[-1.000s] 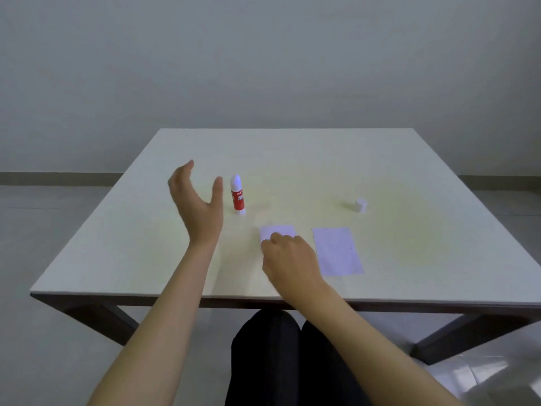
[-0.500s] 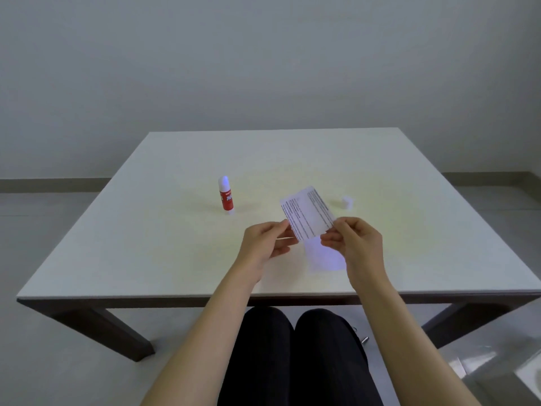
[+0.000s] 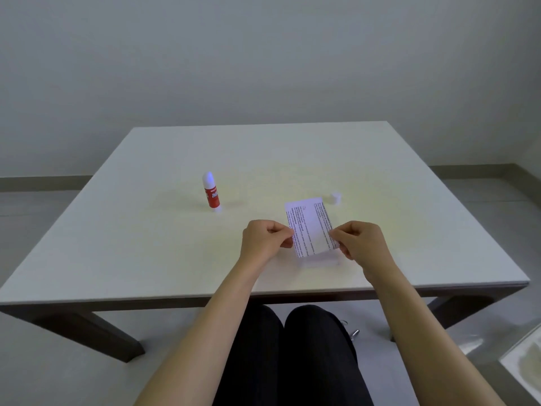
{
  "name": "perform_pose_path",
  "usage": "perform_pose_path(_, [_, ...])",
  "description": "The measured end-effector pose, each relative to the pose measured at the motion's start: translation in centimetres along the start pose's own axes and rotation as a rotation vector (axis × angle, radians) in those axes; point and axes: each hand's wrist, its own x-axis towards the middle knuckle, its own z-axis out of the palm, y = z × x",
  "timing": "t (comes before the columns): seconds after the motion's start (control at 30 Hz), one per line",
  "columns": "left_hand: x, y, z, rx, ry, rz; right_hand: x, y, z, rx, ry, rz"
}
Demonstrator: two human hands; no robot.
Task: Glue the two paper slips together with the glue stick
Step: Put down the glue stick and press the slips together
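Observation:
A printed paper slip (image 3: pixel 310 227) is held between my two hands, its text side up, low over the table. My left hand (image 3: pixel 265 240) pinches its left edge and my right hand (image 3: pixel 361 243) pinches its right edge. Directly beneath it lies the second slip (image 3: pixel 319 262), blank side up, with only its near strip showing. The red glue stick (image 3: pixel 211 192) stands upright with its cap off, well to the left of my hands. Its small white cap (image 3: pixel 335 198) sits on the table just beyond the held slip's far right corner.
The white table (image 3: pixel 146 244) has its front edge close under my wrists. My dark-trousered legs (image 3: pixel 292 356) are under it. A pale object (image 3: pixel 524 364) lies on the floor at the lower right.
My right hand lifted one slip off the table, my left hand left the glue stick and took the slip's other edge. Since then the slip has turned flatter and lowered over the second slip.

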Motion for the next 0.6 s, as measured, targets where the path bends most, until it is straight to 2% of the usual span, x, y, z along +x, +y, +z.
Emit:
perform_pose_path(0.17, [0.4,0.0,0.1,0.137,0.01,0.017,0.3,0.8,-0.2,-0.15,-0.046,0.015])
perform_pose_path(0.6, [0.3,0.2,0.5,0.331,-0.01,0.041,1.2,1.6,-0.5,-0.274,-0.064,0.04])
